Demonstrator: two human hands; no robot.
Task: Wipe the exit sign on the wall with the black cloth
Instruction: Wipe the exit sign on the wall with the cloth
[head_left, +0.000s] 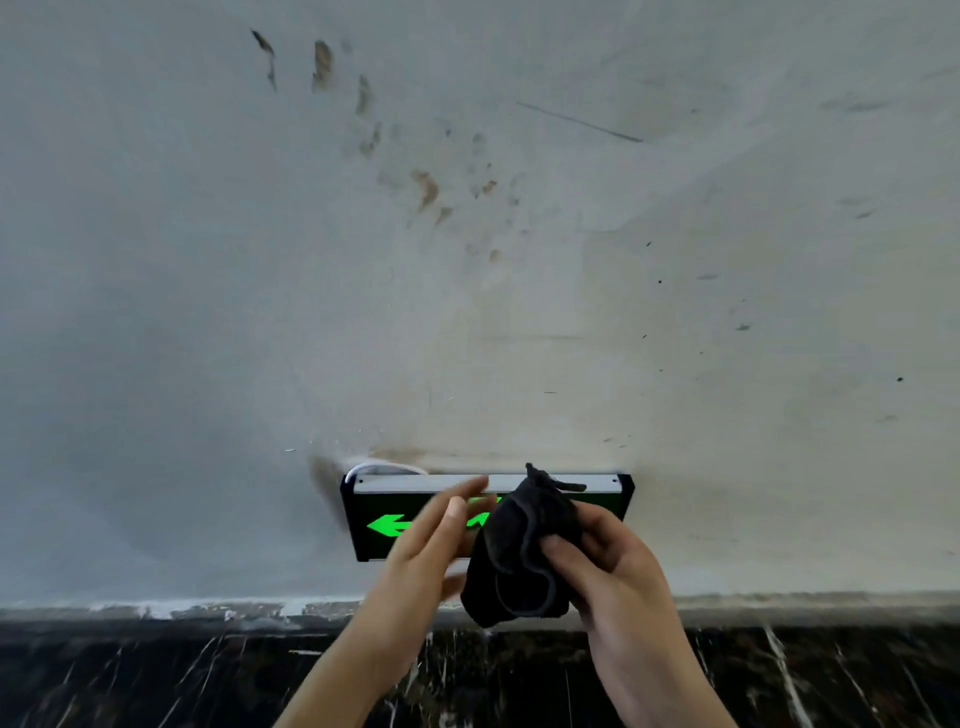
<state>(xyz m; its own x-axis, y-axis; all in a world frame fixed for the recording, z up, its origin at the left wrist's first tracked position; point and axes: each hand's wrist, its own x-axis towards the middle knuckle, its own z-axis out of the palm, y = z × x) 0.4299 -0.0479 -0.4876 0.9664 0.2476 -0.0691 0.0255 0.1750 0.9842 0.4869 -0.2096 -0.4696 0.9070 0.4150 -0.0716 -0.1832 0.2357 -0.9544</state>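
We note the right hand (613, 566) closed around a bunched black fabric cloth (519, 556), thumb pressing into its folds, with one twisted corner sticking up past the top edge of the sign. The left hand (431, 551) is open, fingers extended and slightly blurred, palm turned toward the cloth and just beside it; we cannot tell whether its fingertips touch the fabric. Both hands sit in front of the rectangular black exit sign with a lit green arrow and a grey top rail (379, 525), covering its middle and right portion, so only the left-pointing arrow and a fragment of a second green mark are readable. Whether the cloth is pressed against the sign face or held slightly off it, we cannot determine from this view. Our judgement: the cloth is in hand and being gathered or readied, and the wiping proper looks to be at its start or barely begun; the visible left part of the face and the top rail show nothing that lets us call them wiped. A thin white cable (384, 466) loops behind the sign's upper left corner. The sign hangs low on a pale, scuffed plaster wall (727, 312) with brown smears above it, just over a dark veined stone skirting (156, 675).
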